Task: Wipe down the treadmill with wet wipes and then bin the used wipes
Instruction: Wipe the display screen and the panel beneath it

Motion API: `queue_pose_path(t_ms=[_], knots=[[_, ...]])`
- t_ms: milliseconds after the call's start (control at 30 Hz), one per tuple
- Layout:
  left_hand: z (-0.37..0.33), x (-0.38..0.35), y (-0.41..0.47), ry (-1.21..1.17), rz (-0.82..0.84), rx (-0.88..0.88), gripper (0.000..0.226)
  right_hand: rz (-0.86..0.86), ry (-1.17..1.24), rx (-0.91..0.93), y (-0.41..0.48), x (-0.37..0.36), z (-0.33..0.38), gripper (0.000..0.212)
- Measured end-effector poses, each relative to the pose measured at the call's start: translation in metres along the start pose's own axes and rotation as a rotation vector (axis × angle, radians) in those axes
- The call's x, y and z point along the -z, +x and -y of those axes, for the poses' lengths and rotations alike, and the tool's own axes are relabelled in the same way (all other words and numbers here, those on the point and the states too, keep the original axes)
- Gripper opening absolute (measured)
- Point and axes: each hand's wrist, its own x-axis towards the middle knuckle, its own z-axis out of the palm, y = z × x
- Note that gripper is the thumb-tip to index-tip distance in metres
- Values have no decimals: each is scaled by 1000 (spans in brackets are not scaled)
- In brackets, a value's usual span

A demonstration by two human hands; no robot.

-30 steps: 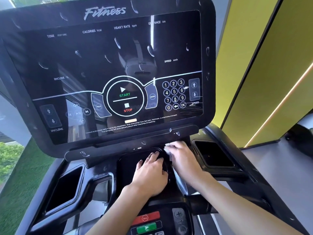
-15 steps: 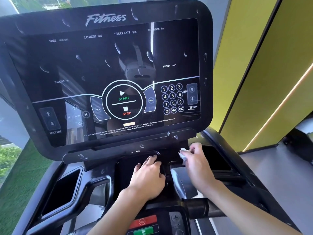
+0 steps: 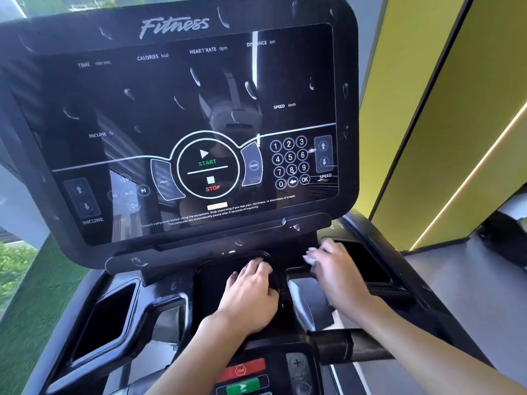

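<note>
The black treadmill console point(image 3: 182, 115) fills the view, its glossy screen streaked with wet marks. Below it my left hand point(image 3: 251, 292) rests palm down on the black centre tray point(image 3: 208, 280), fingers straight and spread. My right hand point(image 3: 336, 275) holds a crumpled white wet wipe point(image 3: 311, 256) at its fingertips, blurred by motion. It presses the wipe on the ledge between the centre tray and the right cup holder point(image 3: 365, 263).
A left cup holder point(image 3: 108, 320) sits at the lower left. A black handlebar point(image 3: 350, 346) crosses under my right forearm. Red stop and green start buttons point(image 3: 242, 377) lie at the bottom. A yellow wall point(image 3: 445, 109) stands to the right, grass point(image 3: 17, 269) to the left.
My right hand has slid the wipe to the right, from beside my left hand toward the right cup holder. My left hand has stayed on the centre tray.
</note>
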Motion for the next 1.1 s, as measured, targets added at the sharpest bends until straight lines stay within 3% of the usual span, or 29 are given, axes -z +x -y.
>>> queue_pose_path(t_ms=[67,200,300,400,467,600,833,900,1000,1100], knots=[[0,-1,1,14,31,-10,58,-16,-14,-121,-4,2,-11,25],[2,-3,4,41,68,-4,62,-30,-22,-166,3,-7,-3,23],[1,-3,4,54,74,0,63,-27,-3,-26,8,-9,9,25],[1,-3,5,69,87,7,64,85,-3,214,3,-2,23,28],[-1,-2,4,85,89,6,63,87,4,216,2,2,20,34],[-4,-1,4,126,65,-7,59,4,-20,9,7,-6,12,21],[-1,0,4,98,36,30,51,101,32,295,12,-9,46,41],[0,0,3,89,35,42,56,81,-39,253,11,-6,26,38],[-3,1,3,103,63,13,67,1,-29,34,6,-5,7,17],[-5,2,4,168,119,-30,66,82,-34,92,-4,-4,17,17]])
